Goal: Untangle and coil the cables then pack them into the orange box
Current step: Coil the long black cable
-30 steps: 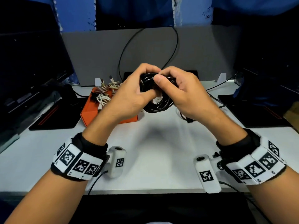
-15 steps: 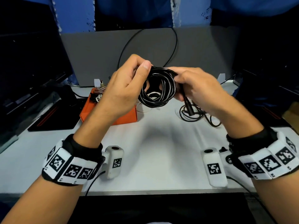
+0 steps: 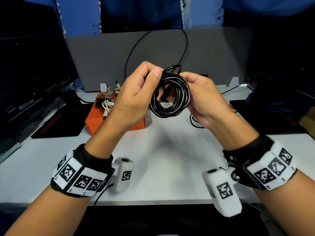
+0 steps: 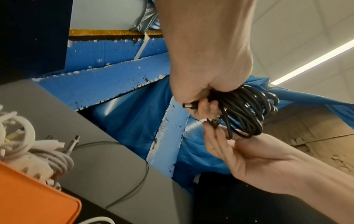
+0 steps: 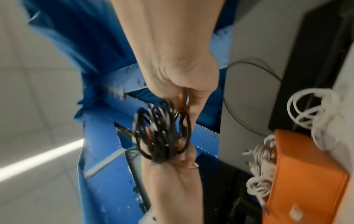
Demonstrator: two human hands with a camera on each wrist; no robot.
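I hold a coiled black cable in the air over the white table. My left hand grips the coil's left side, thumb on top, and a barrel plug sticks out of that fist. My right hand holds the coil's right side, and its fingertips pinch a small cable end at the loops. The orange box stands on the table to the left, behind my left hand. White cables and a braided one lie in it.
Another loose black cable lies on the table under my right hand. A grey partition with a thin black wire looped on it closes the back. Dark monitors and black mats flank the table on both sides.
Both hands have spread the coil open from a tight bundle. The plug end that hung below my right hand half a second ago now lies drawn up against the loops.
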